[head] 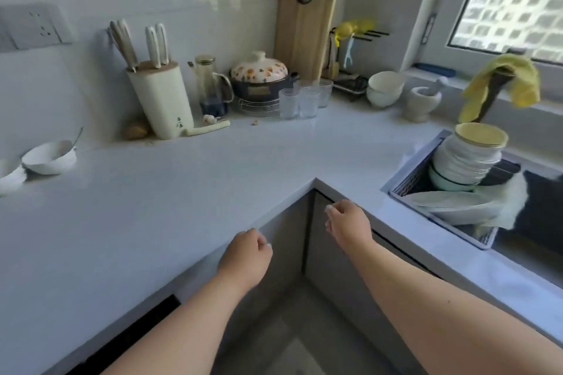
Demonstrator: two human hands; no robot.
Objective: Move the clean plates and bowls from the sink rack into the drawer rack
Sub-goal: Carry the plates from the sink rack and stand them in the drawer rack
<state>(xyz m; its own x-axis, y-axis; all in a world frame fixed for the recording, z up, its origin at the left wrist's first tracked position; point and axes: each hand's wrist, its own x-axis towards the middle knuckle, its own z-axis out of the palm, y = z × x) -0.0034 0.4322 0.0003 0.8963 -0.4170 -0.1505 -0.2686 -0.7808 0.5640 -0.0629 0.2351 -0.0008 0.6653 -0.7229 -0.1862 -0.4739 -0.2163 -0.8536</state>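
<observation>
Left hand (247, 256) and right hand (347, 222) loosely curled, nothing held, raised before the corner cabinets (329, 253), stacked bowls (466, 161) and plates (454, 207) kept in the sink rack (396, 189) at right.

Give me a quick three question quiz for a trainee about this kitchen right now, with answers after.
1. True or false: the bowls in the sink rack are stacked.
2. What hangs on the faucet? A) yellow cloth B) apron C) glove
3. Fill in: the right hand is at the top edge of a closed ____, below the counter.

Key: 1 true. 2 A, the yellow cloth. 3 cabinet front. The left hand holds nothing.
</observation>
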